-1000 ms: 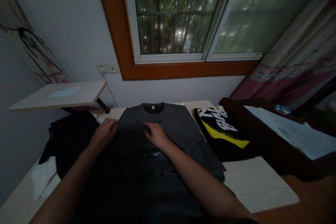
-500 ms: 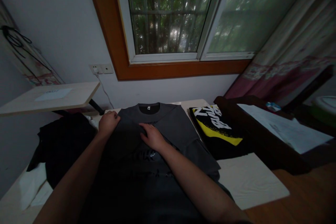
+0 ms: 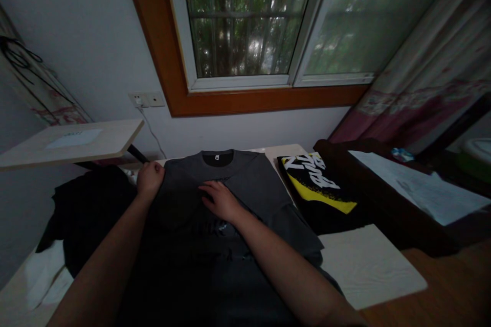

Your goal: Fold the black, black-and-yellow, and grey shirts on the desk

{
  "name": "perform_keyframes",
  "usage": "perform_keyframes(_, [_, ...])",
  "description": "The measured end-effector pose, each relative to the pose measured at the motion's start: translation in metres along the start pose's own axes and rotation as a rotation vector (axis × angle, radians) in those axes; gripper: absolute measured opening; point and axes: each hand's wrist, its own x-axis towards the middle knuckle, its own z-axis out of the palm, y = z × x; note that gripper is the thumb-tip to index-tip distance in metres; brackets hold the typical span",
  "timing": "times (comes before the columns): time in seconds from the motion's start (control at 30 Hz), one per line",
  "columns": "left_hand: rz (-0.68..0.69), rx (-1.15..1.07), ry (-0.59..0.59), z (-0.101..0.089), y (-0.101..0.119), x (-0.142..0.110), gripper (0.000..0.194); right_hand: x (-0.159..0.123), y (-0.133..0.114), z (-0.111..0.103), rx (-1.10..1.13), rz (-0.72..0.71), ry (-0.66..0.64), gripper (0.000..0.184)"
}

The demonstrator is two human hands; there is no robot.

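Note:
A dark grey T-shirt (image 3: pixel 253 184) lies spread on the table, its neckline and small white label toward the window. Dark lettering crosses its chest. My left hand (image 3: pixel 151 179) is closed on the shirt's left shoulder edge, fingers curled and pinching the cloth. On the upper chest, just below the neckline, my right hand (image 3: pixel 220 200) rests with its fingers stretched out and apart. The lower part of the shirt fades into shadow between my forearms.
Black clothing (image 3: pixel 92 214) is heaped at the left, beside white cloth (image 3: pixel 46 271). A small raised shelf (image 3: pixel 111 138) stands above it. To the right lies a folded black and yellow garment (image 3: pixel 307 191) on the pale table (image 3: pixel 372 265). A paper sheet (image 3: pixel 414 186) lies farther right.
My left hand has moved left, drawing the shirt's shoulder edge outward with it. My right hand has shifted slightly left on the chest, its fingers spread a little more.

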Motion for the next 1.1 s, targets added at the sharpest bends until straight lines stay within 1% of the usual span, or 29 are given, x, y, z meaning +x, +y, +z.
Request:
perform_keyframes(0.07, [0.110,-0.005,0.028,-0.001,0.005,-0.005,0.032,0.000,-0.001,0.000,-0.036,0.025,-0.017,0.043])
perform_keyframes(0.1, [0.191,-0.004,0.007,-0.001,0.008,-0.006,0.034,0.001,-0.002,0.000,-0.053,0.036,-0.022,0.044])
perform_keyframes(0.17, [0.347,0.003,-0.074,0.001,0.013,-0.008,0.035,0.001,-0.004,-0.002,-0.083,0.054,-0.025,0.047])
perform_keyframes(0.23, [0.425,0.014,-0.129,0.006,0.017,-0.008,0.034,0.001,-0.007,-0.003,-0.100,0.059,-0.025,0.051])
perform_keyframes(0.3, [0.430,0.016,-0.116,0.012,0.020,-0.006,0.037,0.000,-0.009,-0.005,-0.104,0.053,-0.020,0.054])
perform_keyframes(0.4, [0.397,0.032,-0.091,0.020,0.023,-0.006,0.049,-0.001,-0.010,-0.008,-0.096,0.046,0.000,0.055])
perform_keyframes(0.53, [0.373,0.052,-0.086,0.027,0.025,-0.011,0.051,-0.001,-0.010,-0.010,-0.076,0.045,0.004,0.050])
perform_keyframes(0.63, [0.339,0.082,-0.081,0.026,0.024,-0.017,0.051,-0.002,-0.010,-0.011,-0.081,0.034,-0.015,0.042])
perform_keyframes(0.77, [0.322,0.129,-0.067,0.015,0.026,-0.026,0.052,-0.002,-0.011,-0.010,-0.112,0.025,-0.034,0.036])
perform_keyframes(0.83, [0.353,0.129,-0.050,0.010,0.030,-0.034,0.052,-0.002,-0.011,-0.009,-0.130,0.032,-0.038,0.035])
perform_keyframes(0.9, [0.419,0.108,-0.059,0.006,0.038,-0.045,0.051,-0.002,-0.011,-0.007,-0.146,0.048,-0.045,0.036])
perform_keyframes(1.0, [0.543,0.052,-0.126,0.007,0.050,-0.069,0.050,-0.002,-0.012,-0.006,-0.170,0.069,-0.050,0.039])
perform_keyframes(1.1, [0.564,0.012,-0.178,0.012,0.055,-0.090,0.052,-0.003,-0.013,-0.007,-0.184,0.068,-0.049,0.040])
